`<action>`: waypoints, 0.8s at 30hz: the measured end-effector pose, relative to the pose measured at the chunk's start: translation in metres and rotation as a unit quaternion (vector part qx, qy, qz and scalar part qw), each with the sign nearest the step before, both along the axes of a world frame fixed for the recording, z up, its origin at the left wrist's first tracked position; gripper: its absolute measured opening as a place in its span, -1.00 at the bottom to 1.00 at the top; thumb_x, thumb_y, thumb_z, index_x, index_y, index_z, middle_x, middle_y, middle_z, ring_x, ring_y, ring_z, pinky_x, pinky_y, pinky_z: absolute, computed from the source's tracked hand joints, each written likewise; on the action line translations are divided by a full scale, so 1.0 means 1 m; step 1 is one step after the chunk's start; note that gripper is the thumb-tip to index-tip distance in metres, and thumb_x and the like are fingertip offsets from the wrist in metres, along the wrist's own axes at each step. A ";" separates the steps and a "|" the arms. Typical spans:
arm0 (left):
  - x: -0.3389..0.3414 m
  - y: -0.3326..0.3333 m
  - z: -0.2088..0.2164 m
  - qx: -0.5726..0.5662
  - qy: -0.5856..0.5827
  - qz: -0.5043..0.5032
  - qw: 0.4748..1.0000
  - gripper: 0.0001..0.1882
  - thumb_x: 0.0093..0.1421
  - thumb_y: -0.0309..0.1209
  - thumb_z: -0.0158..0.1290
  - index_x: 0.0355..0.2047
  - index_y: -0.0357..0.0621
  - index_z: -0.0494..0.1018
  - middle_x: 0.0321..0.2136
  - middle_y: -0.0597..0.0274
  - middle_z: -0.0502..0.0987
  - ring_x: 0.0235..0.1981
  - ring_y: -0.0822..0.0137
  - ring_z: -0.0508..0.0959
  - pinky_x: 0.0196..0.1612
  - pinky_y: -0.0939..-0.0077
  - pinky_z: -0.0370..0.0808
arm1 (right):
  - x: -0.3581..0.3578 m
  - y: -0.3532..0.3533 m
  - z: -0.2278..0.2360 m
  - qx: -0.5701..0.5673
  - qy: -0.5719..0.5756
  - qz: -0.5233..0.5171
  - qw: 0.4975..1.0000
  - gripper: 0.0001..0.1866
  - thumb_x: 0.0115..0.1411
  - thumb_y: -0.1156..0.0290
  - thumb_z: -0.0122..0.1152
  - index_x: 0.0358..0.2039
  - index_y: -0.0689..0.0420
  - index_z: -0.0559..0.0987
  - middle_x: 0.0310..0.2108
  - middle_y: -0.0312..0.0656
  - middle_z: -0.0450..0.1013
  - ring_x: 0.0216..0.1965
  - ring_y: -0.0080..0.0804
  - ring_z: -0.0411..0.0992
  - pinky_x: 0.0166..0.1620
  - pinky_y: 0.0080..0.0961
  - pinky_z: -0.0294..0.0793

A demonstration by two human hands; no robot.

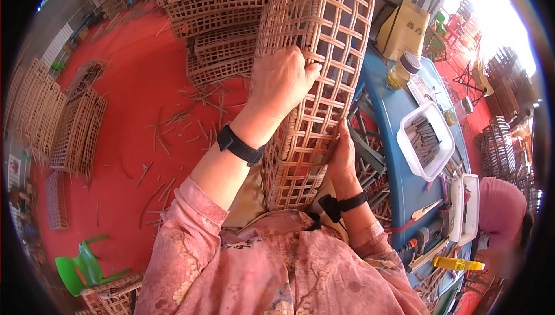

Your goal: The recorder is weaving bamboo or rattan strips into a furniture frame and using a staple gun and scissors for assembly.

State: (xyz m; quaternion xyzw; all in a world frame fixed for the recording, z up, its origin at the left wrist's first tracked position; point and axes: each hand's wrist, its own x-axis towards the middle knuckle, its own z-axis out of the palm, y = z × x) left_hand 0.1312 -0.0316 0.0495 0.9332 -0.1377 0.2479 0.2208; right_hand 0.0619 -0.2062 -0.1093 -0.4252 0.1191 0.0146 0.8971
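A long woven rattan basket point(332, 55) with an open lattice stands tilted against my front, its lower end near my waist. My left hand point(283, 81) is closed over its upper left edge, thumb lying on the lattice corner. Lower on the opposite side, my right hand point(342, 156) holds the basket's right edge. The thumb there points up along the weave, and the other fingers are mostly hidden behind it. Both wrists carry dark bands.
To the right, a blue table point(384, 104) holds a white tub point(426, 141) of short dark rods, a lidded jar point(403, 71), tools and a yellow bottle point(458, 264). Stacked baskets point(225, 3) stand ahead. Offcuts litter the red floor point(127, 112). A green chair point(87, 266) and another person point(502, 211) are nearby.
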 end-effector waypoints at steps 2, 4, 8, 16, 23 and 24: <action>0.000 0.004 0.001 0.004 0.007 -0.006 1.000 -0.61 0.16 -0.17 0.19 -0.47 -0.34 0.51 -0.54 -0.19 0.59 -0.42 -0.13 0.64 -0.31 0.07 0.58 | -0.002 0.013 0.015 0.009 -0.002 -0.021 1.000 -0.46 0.37 -0.03 0.09 0.16 0.11 0.46 -0.04 -0.28 0.52 -0.12 -0.45 0.48 -0.05 -0.45 0.49; 0.004 0.007 0.001 0.006 0.014 -0.016 1.000 -0.61 0.15 -0.17 0.20 -0.50 -0.35 0.51 -0.56 -0.20 0.58 -0.43 -0.13 0.64 -0.32 0.08 0.57 | -0.003 0.014 0.016 0.015 -0.004 -0.046 0.999 -0.55 0.39 -0.02 0.08 0.05 0.09 0.53 -0.17 -0.33 0.56 -0.23 -0.50 0.50 -0.14 -0.49 0.50; 0.013 0.018 -0.004 -0.051 0.001 -0.079 0.996 -0.59 0.13 -0.17 0.21 -0.49 -0.38 0.52 -0.56 -0.22 0.55 -0.50 -0.09 0.61 -0.37 0.17 0.51 | 0.000 0.001 -0.005 -0.016 -0.012 -0.035 0.999 -0.55 0.40 0.00 0.08 0.06 0.09 0.53 -0.17 -0.34 0.56 -0.27 -0.52 0.48 -0.17 -0.53 0.47; 0.009 0.036 -0.001 -0.184 0.104 -0.161 0.964 -0.53 0.14 -0.09 0.25 -0.42 -0.38 0.58 -0.56 -0.09 0.59 -0.51 0.21 0.63 -0.37 0.35 0.51 | 0.000 0.002 -0.004 -0.043 -0.002 -0.012 0.999 -0.53 0.39 0.01 0.07 0.08 0.13 0.54 -0.20 -0.37 0.52 -0.33 -0.63 0.40 -0.27 -0.61 0.40; 0.011 0.016 0.009 -0.080 0.011 -0.030 0.996 -0.43 0.16 0.07 0.23 -0.21 -0.28 0.55 -0.33 -0.14 0.64 -0.31 0.00 0.66 -0.20 0.21 0.55 | 0.001 0.006 0.000 -0.045 -0.009 0.000 0.999 -0.51 0.43 -0.06 -0.01 0.11 0.05 0.49 -0.20 -0.38 0.54 -0.33 -0.60 0.43 -0.28 -0.57 0.42; 0.014 0.012 0.010 -0.071 -0.051 0.006 0.996 -0.39 0.16 0.12 0.22 -0.09 -0.21 0.53 -0.23 -0.17 0.64 -0.23 0.02 0.66 -0.15 0.20 0.56 | 0.001 0.001 -0.002 -0.055 -0.011 0.027 0.998 -0.42 0.42 -0.07 -0.01 0.26 0.06 0.39 0.05 -0.23 0.53 -0.05 -0.53 0.51 -0.01 -0.52 0.51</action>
